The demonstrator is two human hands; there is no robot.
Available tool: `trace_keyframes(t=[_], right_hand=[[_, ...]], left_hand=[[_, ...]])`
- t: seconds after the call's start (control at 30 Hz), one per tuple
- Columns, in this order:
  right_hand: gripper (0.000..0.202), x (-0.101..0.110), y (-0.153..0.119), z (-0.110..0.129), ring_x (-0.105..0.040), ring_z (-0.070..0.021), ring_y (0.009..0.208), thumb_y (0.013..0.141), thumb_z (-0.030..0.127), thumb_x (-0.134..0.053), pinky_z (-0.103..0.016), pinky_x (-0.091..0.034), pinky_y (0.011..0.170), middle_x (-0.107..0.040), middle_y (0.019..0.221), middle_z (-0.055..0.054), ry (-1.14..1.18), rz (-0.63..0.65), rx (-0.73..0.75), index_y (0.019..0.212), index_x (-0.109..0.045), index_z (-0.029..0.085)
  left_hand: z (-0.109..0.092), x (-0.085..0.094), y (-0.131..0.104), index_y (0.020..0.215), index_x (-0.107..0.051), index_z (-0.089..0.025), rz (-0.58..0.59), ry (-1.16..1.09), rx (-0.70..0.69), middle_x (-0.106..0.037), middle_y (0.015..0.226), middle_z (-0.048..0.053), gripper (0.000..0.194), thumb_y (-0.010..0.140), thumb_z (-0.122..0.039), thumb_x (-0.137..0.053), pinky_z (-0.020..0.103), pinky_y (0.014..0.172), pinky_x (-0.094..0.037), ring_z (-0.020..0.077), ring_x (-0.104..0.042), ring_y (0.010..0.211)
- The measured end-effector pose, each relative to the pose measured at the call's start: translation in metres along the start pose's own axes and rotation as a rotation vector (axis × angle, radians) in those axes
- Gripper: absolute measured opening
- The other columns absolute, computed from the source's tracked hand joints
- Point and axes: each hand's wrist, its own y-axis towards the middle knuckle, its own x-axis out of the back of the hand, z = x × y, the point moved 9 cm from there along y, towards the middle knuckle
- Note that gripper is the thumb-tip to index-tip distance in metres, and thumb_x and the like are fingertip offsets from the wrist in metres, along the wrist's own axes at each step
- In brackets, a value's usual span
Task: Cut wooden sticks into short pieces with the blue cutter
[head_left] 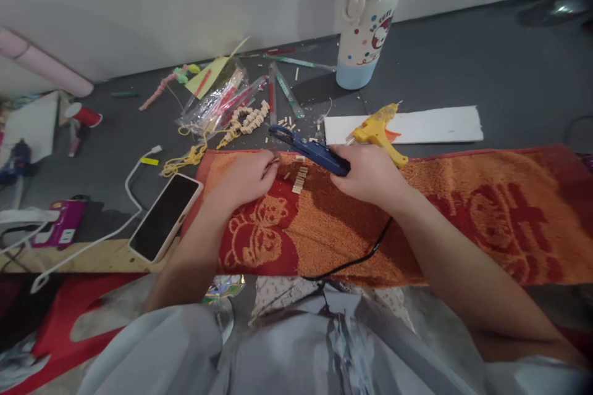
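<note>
My right hand (365,173) is wrapped round the rear of a long dark-blue tool (312,151), whose tip points left over the far edge of an orange and red towel (343,228). A black cord (370,253) runs under my right wrist. I cannot tell the tool's exact kind. My left hand (259,176) is closed, its fingertips pinched together above the towel; what they hold, if anything, is too small to make out. Between my hands lies a short row of small pale sticks (299,180) on the towel.
A yellow glue gun (377,129) rests on a white strip (440,125). Behind stands a bottle (365,31). At left are pale strung pieces (250,120), plastic packets (215,102), yellow cord (185,160), a phone (165,217), a white cable (132,194) and a purple power strip (60,222).
</note>
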Motion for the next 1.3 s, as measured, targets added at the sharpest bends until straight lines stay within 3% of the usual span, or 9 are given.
trace_keyframes(t=[0.17, 0.27, 0.47, 0.7, 1.3], right_hand=[[0.029, 0.000, -0.001, 0.001, -0.059, -0.0209, 0.066, 0.070, 0.026, -0.050, -0.031, -0.037, 0.061, -0.066, 0.073, -0.008, -0.026, -0.026, 0.013, 0.092, -0.067, 0.017], [0.028, 0.000, -0.002, 0.001, -0.058, -0.0212, 0.065, 0.071, 0.027, -0.050, -0.031, -0.036, 0.060, -0.066, 0.073, -0.008, -0.044, -0.033, 0.020, 0.090, -0.067, 0.017], [0.027, -0.002, -0.002, 0.000, -0.058, -0.0212, 0.066, 0.071, 0.027, -0.051, -0.032, -0.036, 0.061, -0.066, 0.073, -0.008, -0.049, -0.029, 0.017, 0.091, -0.067, 0.017], [0.023, -0.003, -0.002, 0.001, -0.056, -0.0200, 0.064, 0.071, 0.027, -0.051, -0.030, -0.035, 0.059, -0.065, 0.071, -0.007, -0.079, -0.025, 0.027, 0.087, -0.065, 0.018], [0.022, -0.002, -0.003, 0.005, -0.059, -0.0234, 0.067, 0.074, 0.026, -0.050, -0.032, -0.035, 0.060, -0.066, 0.074, -0.009, -0.101, -0.003, 0.034, 0.089, -0.064, 0.017]], left_hand=[[-0.014, -0.010, -0.002, 0.084, -0.059, -0.016, 0.056, -0.009, -0.075, -0.066, 0.080, 0.006, 0.027, 0.086, -0.039, -0.045, 0.026, 0.059, -0.036, 0.0159, -0.057, 0.067], [-0.016, -0.015, -0.002, 0.085, -0.061, -0.015, 0.077, 0.015, -0.080, -0.067, 0.083, 0.007, 0.026, 0.085, -0.036, -0.045, 0.026, 0.059, -0.035, 0.0167, -0.058, 0.069], [-0.019, -0.006, -0.003, 0.084, -0.063, -0.015, 0.044, -0.042, -0.095, -0.067, 0.079, 0.005, 0.025, 0.086, -0.034, -0.046, 0.025, 0.059, -0.035, 0.0152, -0.057, 0.066], [-0.049, -0.014, -0.012, 0.082, -0.067, -0.017, 0.222, -0.159, -0.314, -0.069, 0.077, 0.003, 0.021, 0.085, -0.029, -0.050, 0.024, 0.062, -0.037, 0.0122, -0.059, 0.067], [-0.040, -0.016, -0.011, 0.078, -0.062, -0.017, 0.248, -0.031, -0.243, -0.063, 0.068, 0.002, 0.019, 0.084, -0.032, -0.050, 0.026, 0.056, -0.029, 0.0125, -0.053, 0.060]])
